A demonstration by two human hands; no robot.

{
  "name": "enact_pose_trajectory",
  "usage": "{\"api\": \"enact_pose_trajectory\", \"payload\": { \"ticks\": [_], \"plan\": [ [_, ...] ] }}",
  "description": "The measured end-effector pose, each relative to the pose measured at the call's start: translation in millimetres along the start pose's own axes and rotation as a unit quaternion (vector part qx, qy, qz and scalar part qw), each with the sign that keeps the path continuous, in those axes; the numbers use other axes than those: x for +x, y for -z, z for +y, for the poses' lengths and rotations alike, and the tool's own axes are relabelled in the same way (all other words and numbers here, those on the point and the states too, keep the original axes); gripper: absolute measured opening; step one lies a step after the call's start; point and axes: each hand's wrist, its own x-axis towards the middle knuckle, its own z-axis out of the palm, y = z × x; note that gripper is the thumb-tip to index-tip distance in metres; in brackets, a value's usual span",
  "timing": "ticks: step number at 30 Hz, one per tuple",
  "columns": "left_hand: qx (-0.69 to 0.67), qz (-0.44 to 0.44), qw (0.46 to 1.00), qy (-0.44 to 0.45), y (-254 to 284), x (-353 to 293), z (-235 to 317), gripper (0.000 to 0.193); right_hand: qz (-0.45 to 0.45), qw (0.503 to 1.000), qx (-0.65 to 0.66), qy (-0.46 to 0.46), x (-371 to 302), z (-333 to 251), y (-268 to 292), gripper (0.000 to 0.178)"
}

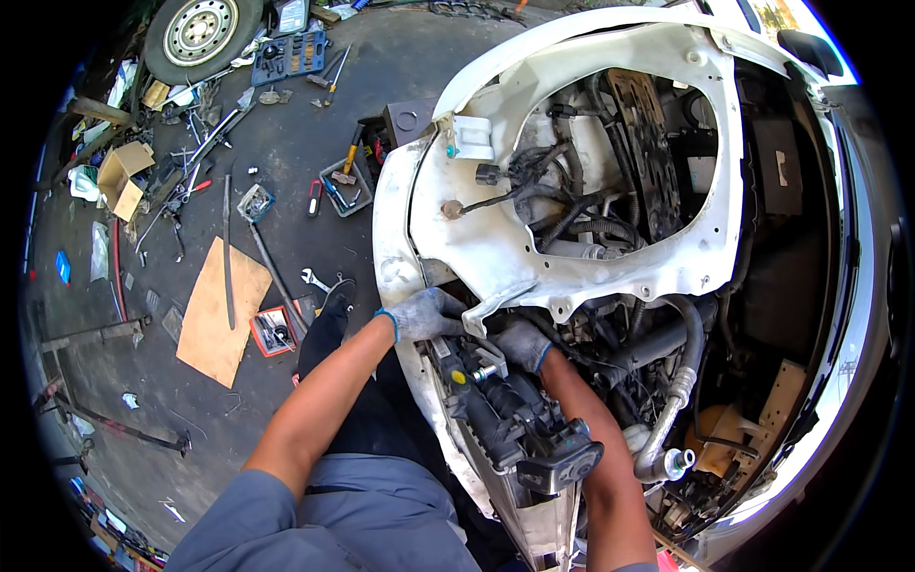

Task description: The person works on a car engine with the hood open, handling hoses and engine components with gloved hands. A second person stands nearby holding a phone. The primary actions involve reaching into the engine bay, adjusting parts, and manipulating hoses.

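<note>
Both my hands wear grey gloves and work in the gap at the near edge of a white car body panel (572, 276). My left hand (426, 316) lies at the panel's front corner, its fingers curled down beside a bent white tab (494, 310); what they grip is hidden. Just right of that tab, my right hand (519, 341) reaches beneath the panel edge, with its fingertips out of sight. Below the hands sits a black engine-bay assembly (519, 419) with a yellow cap, behind the radiator (500, 481). Dark wiring (562, 181) shows through the panel's large round opening.
A silver pipe (681, 391) and hoses lie right of my right forearm. On the floor at left are a cardboard sheet (224, 310), a red tray of sockets (276, 331), wrenches (319, 280), a tool bin (346, 189), a blue socket case (289, 57) and a wheel (201, 33).
</note>
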Motion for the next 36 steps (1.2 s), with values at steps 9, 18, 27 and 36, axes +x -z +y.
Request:
{"api": "enact_pose_trajectory", "payload": {
  "ticks": [9, 18, 27, 36],
  "plan": [
    [0.012, 0.017, 1.0, -0.004, -5, 7, -12, 0.05, 0.004, 0.996, 0.078, -0.038, -9, -10, 3, 0.042],
    [-0.049, 0.001, 0.999, -0.004, -11, 13, -26, 0.041, 0.019, 0.998, -0.051, 0.002, -10, -9, 6, 0.044],
    [-0.032, 0.006, 0.999, -0.006, -9, 11, -20, 0.041, 0.007, 1.0, 0.019, 0.003, -2, 6, -5, 0.044],
    [-0.021, 0.003, 0.999, 0.04, -6, -13, 17, 0.048, 0.035, 0.999, 0.002, 0.009, -12, -11, 7, 0.043]
  ]
}}
